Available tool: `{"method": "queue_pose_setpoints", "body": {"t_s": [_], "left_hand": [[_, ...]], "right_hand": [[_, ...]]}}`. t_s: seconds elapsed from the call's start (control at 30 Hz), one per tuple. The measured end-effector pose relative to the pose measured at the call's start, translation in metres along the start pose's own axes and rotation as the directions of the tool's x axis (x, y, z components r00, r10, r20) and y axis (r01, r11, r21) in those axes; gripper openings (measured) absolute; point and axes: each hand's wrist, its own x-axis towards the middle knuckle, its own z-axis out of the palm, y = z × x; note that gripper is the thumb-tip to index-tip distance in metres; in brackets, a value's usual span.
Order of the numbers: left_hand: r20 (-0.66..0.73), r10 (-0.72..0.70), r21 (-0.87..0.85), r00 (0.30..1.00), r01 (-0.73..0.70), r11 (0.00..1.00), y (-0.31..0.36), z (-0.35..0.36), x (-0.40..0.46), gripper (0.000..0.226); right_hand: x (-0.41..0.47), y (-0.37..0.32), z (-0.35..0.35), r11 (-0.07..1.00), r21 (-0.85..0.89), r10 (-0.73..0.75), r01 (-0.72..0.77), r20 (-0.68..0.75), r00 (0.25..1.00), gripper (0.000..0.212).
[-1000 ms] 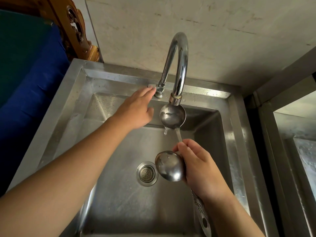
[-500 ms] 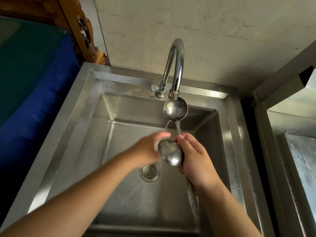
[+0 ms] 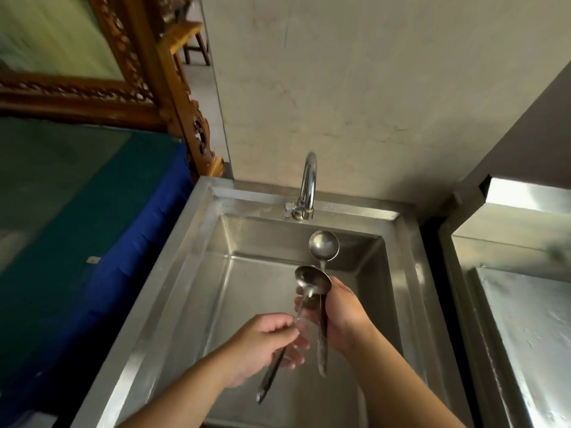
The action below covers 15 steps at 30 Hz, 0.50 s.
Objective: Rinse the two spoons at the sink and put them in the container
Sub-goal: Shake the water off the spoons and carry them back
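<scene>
Two steel spoons are held over the steel sink [image 3: 197,267], below the tap [image 3: 309,183]. The far spoon [image 3: 323,245] has its round bowl just under the spout; its patterned handle runs down through my right hand [image 3: 343,313], which grips it. The near spoon [image 3: 312,279] has its bowl against my right fingers, and its dark handle slants down-left through my left hand [image 3: 265,341], which pinches it. The two bowls nearly touch. No container for the spoons is in view.
The tap's small lever [image 3: 290,208] sits left of the spout base. A second steel basin [image 3: 525,319] adjoins on the right. A blue and green covered surface [image 3: 92,242] and a carved wooden frame [image 3: 173,88] stand on the left.
My left hand came back from the tap lever and took the near spoon's handle. Both hands and spoons dropped lower and nearer, away from the spout. The camera tilted up.
</scene>
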Motion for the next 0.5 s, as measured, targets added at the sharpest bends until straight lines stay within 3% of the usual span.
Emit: {"method": "queue_pose_setpoints", "body": {"t_s": [0.1, 0.2, 0.33, 0.37, 0.43, 0.5], "left_hand": [[-0.162, 0.011, 0.061, 0.987, -0.001, 0.998, 0.020, -0.005, -0.025, 0.017], [-0.369, 0.099, 0.201, 0.924, -0.024, 0.979, 0.045, -0.007, -0.048, 0.018], [-0.462, 0.329, 0.516, 0.824, -0.052, 0.855, 0.088, -0.015, -0.073, 0.017], [-0.448, 0.405, 0.617, 0.797, -0.052, 0.785, 0.100, -0.016, -0.079, 0.013], [-0.413, 0.551, 0.781, 0.725, -0.030, 0.624, 0.126, -0.017, -0.091, 0.030], [-0.370, 0.667, 0.867, 0.647, -0.018, 0.499, 0.152, -0.016, -0.103, 0.029]], "right_hand": [[-0.012, -0.010, -0.020, 0.975, -0.215, -0.083, 0.063, -0.085, 0.993, 0.021], [-0.034, -0.033, -0.041, 0.865, -0.473, -0.253, 0.171, -0.116, 0.961, 0.018], [-0.073, -0.073, -0.053, 0.474, -0.816, -0.546, 0.332, 0.024, 0.838, 0.035], [-0.084, -0.084, -0.053, 0.366, -0.857, -0.607, 0.363, 0.075, 0.791, 0.038], [-0.108, -0.106, -0.051, 0.191, -0.892, -0.700, 0.409, 0.169, 0.694, 0.039], [-0.131, -0.128, -0.045, 0.063, -0.897, -0.759, 0.437, 0.242, 0.605, 0.036]]}}
